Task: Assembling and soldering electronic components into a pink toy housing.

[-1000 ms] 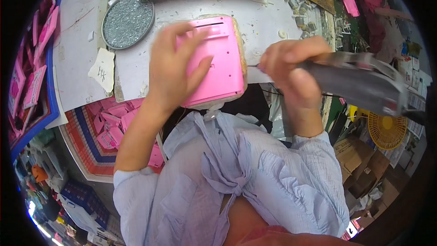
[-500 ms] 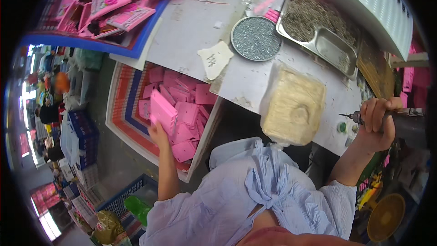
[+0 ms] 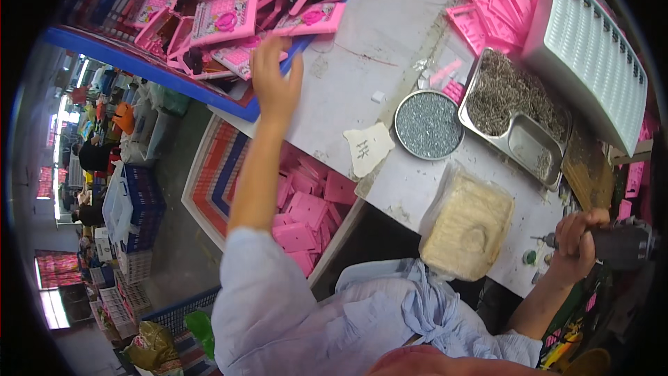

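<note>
At the upper left, my left hand (image 3: 275, 83) is stretched out over the corner of a blue-rimmed crate (image 3: 163, 69), its fingers apart and nothing seen in them. Its fingertips are beside several pink toy casings (image 3: 224, 19) with printed faces, heaped in that crate; whether they touch one I cannot tell. Over at the right, my right hand (image 3: 576, 240) is wrapped around a dark power screwdriver (image 3: 623, 244), its thin bit pointing left. Below my left forearm, plain pink plastic parts (image 3: 306, 210) fill a lower striped crate.
On the table are a round dish of small grey metal pieces (image 3: 428, 124), a steel tray of springs or screws (image 3: 497, 94) and a plastic-wrapped beige block (image 3: 467, 226). A ridged white plastic bin (image 3: 591, 56) and more pink parts (image 3: 494, 10) sit behind. A torn white card (image 3: 369, 150) lies mid-table.
My left hand has left the lower crate, where it held a pink part, and moved up to the blue-rimmed crate without it. My right hand still grips the screwdriver. The view has shifted.
</note>
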